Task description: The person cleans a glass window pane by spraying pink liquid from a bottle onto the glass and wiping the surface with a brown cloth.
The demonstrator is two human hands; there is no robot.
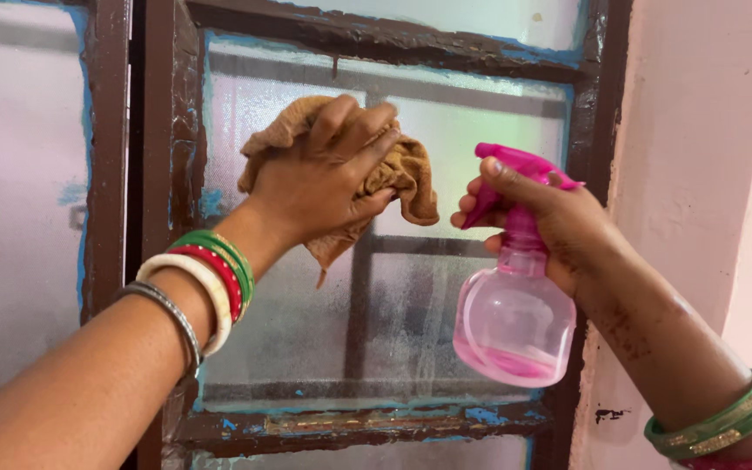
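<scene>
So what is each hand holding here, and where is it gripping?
The left hand presses a bunched brown cloth against the frosted window pane, palm over its middle. The right hand grips a pink spray bottle by its neck and trigger head.

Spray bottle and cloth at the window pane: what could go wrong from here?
1. The right hand holds the pink spray bottle by its neck only; wet, it might slip.
2. The left hand presses the brown cloth against the frosted pane; hard pressure could stress the glass.
3. The brown frame shows flaking paint that may smear.
</scene>
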